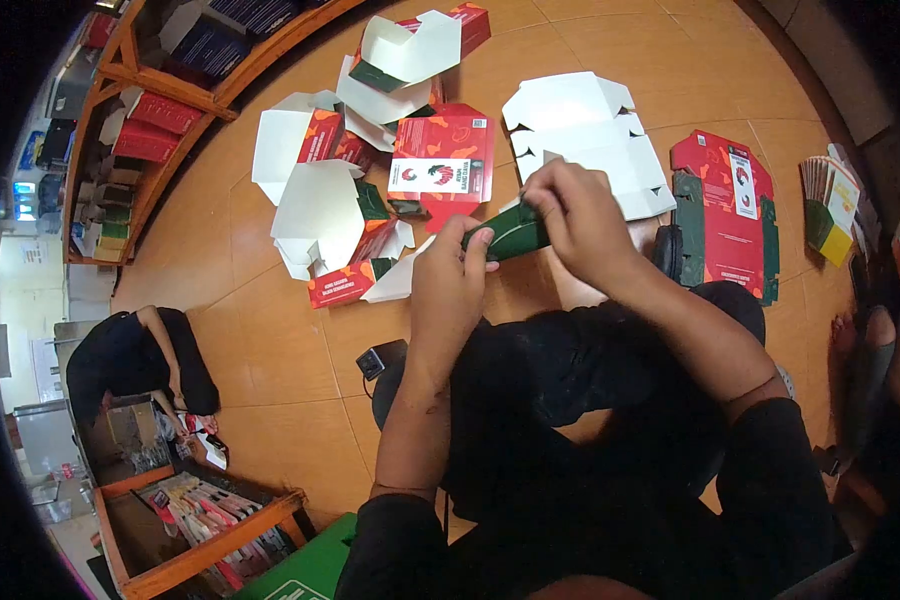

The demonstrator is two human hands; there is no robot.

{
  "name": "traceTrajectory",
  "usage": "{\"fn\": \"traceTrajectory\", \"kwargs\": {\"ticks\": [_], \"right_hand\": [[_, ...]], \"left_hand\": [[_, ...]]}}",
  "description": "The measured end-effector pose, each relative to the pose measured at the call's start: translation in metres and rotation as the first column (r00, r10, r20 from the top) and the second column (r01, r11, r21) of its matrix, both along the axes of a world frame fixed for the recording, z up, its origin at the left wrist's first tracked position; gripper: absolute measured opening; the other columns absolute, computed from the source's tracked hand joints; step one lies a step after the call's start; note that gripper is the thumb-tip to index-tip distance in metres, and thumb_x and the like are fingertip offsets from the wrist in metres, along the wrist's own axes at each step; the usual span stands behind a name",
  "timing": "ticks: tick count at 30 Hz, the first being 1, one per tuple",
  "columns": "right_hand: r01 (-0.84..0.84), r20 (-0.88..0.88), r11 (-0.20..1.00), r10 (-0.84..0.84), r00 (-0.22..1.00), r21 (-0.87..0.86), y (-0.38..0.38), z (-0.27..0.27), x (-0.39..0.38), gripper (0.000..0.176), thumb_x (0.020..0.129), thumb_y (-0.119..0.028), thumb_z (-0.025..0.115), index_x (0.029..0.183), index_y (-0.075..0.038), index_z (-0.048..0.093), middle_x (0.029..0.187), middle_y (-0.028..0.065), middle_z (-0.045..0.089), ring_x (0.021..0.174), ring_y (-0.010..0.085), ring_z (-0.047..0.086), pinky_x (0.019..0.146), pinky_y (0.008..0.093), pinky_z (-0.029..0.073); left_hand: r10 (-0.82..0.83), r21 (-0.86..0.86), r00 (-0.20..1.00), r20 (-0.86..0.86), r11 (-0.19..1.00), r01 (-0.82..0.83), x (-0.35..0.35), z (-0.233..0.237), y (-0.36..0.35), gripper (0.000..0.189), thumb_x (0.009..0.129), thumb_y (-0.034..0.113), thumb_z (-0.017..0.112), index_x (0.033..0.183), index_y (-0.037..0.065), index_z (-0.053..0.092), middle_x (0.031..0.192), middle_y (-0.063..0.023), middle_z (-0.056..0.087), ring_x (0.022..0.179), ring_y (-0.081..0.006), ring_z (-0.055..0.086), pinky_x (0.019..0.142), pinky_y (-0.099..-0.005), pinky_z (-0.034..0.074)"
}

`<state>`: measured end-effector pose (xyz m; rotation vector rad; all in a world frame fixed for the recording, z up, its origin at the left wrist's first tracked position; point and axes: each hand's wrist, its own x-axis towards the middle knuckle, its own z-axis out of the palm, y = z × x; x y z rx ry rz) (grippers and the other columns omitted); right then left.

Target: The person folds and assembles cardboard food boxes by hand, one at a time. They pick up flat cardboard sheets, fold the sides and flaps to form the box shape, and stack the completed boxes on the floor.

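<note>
Both my hands are on a partly folded cardboard food box (516, 234), whose dark green side faces up. My left hand (454, 285) grips its left end, thumb on top of the green panel. At the right end, the bent fingers of my right hand (578, 215) pinch the green edge. The rest of this box is largely hidden by my hands and forearms. Just beyond lies a red box (440, 150) with a printed white label, and a flat white carton sheet (588, 140) is spread behind my right hand.
Several folded open boxes (315, 215) are heaped on the tiled floor to the left. Flat red cartons (725, 210) lie at right, near a fan of leaflets (832, 205). A wooden shelf (170, 90) holds boxes. Another person (135, 360) crouches at far left; a small camera (380, 360) sits by my knee.
</note>
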<state>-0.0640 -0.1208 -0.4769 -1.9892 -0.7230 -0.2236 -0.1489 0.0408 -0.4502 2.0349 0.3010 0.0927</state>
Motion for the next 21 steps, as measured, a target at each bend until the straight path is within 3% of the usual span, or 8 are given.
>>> {"fn": "traceTrajectory", "kwargs": {"ticks": [4, 10, 13, 15, 17, 18, 20, 21], "right_hand": [[-0.029, -0.071, 1.000, 0.029, 0.997, 0.003, -0.008, 0.008, 0.009, 0.010, 0.092, -0.016, 0.059, 0.091, -0.007, 0.059, 0.087, 0.0090, 0.063, 0.087, 0.0290, 0.059, 0.081, 0.0412, 0.037], [-0.141, 0.186, 0.986, 0.156, 0.970, -0.091, -0.008, 0.005, 0.007, 0.012, 0.091, -0.021, 0.062, 0.095, -0.010, 0.061, 0.092, 0.0073, 0.064, 0.087, 0.0276, 0.059, 0.084, 0.0394, 0.036], [-0.218, 0.172, 0.969, 0.236, 0.956, -0.118, -0.010, 0.008, 0.009, 0.015, 0.090, -0.024, 0.064, 0.098, -0.011, 0.062, 0.095, 0.0065, 0.064, 0.089, 0.0263, 0.060, 0.084, 0.0388, 0.036], [-0.276, 0.005, 0.942, 0.282, 0.959, -0.191, -0.020, 0.020, 0.013, 0.016, 0.089, -0.021, 0.066, 0.098, -0.008, 0.064, 0.094, 0.0070, 0.065, 0.093, 0.0255, 0.060, 0.087, 0.0384, 0.037], [-0.334, -0.052, 0.915, 0.331, 0.942, -0.226, -0.029, 0.021, 0.023, 0.017, 0.089, -0.023, 0.067, 0.095, -0.008, 0.064, 0.091, 0.0089, 0.065, 0.090, 0.0265, 0.060, 0.086, 0.0381, 0.038], [-0.392, -0.109, 0.883, 0.376, 0.920, -0.259, -0.033, 0.023, 0.027, 0.018, 0.089, -0.024, 0.067, 0.093, -0.007, 0.065, 0.088, 0.0107, 0.065, 0.087, 0.0275, 0.061, 0.084, 0.0378, 0.039], [-0.387, -0.191, 0.904, 0.353, 0.916, -0.181, -0.039, 0.035, 0.031, 0.021, 0.090, -0.026, 0.067, 0.091, -0.005, 0.065, 0.081, 0.0079, 0.064, 0.080, 0.0210, 0.060, 0.079, 0.0342, 0.043], [-0.361, -0.261, 0.933, 0.347, 0.901, -0.005, -0.043, 0.038, 0.032, 0.022, 0.091, -0.026, 0.066, 0.092, -0.004, 0.065, 0.081, 0.0064, 0.064, 0.078, 0.0173, 0.059, 0.074, 0.0327, 0.044]], "left_hand": [[0.021, -0.163, 1.000, 0.003, 0.986, -0.021, 0.000, -0.008, 0.003, 0.016, 0.099, 0.012, 0.055, 0.099, -0.004, 0.059, 0.090, -0.0077, 0.064, 0.078, -0.0115, 0.065, 0.065, -0.0239, 0.055], [-0.002, -0.069, 1.000, 0.021, 0.998, 0.004, -0.002, 0.000, 0.000, 0.016, 0.099, 0.011, 0.055, 0.098, -0.004, 0.060, 0.087, -0.0067, 0.063, 0.076, -0.0104, 0.064, 0.067, -0.0238, 0.055], [-0.007, -0.048, 1.000, 0.012, 0.999, 0.008, -0.002, 0.006, 0.003, 0.015, 0.098, 0.011, 0.056, 0.097, -0.003, 0.060, 0.086, -0.0068, 0.063, 0.078, -0.0117, 0.064, 0.070, -0.0260, 0.055], [-0.007, -0.058, 1.000, 0.003, 0.998, 0.008, -0.004, 0.010, 0.000, 0.014, 0.098, 0.011, 0.057, 0.096, -0.002, 0.061, 0.085, -0.0069, 0.063, 0.079, -0.0131, 0.065, 0.071, -0.0280, 0.054], [-0.021, 0.429, 0.965, 0.262, 0.898, -0.097, -0.010, 0.018, -0.009, 0.013, 0.098, 0.009, 0.055, 0.100, -0.002, 0.061, 0.087, -0.0104, 0.064, 0.085, -0.0176, 0.065, 0.074, -0.0330, 0.053], [-0.028, 0.428, 0.963, 0.267, 0.899, -0.093, -0.013, 0.024, -0.012, 0.013, 0.098, 0.009, 0.055, 0.100, -0.002, 0.061, 0.087, -0.0104, 0.064, 0.085, -0.0176, 0.065, 0.074, -0.0330, 0.053], [-0.235, 0.580, 0.587, 0.775, 0.634, -0.512, -0.024, 0.032, -0.016, 0.016, 0.099, 0.006, 0.051, 0.110, -0.002, 0.058, 0.090, -0.0144, 0.064, 0.082, -0.0206, 0.063, 0.072, -0.0353, 0.051], [-0.234, 0.578, 0.586, 0.775, 0.637, -0.510, -0.033, 0.027, -0.013, 0.016, 0.099, 0.006, 0.051, 0.110, -0.002, 0.058, 0.090, -0.0144, 0.064, 0.082, -0.0206, 0.063, 0.072, -0.0353, 0.051]]}}
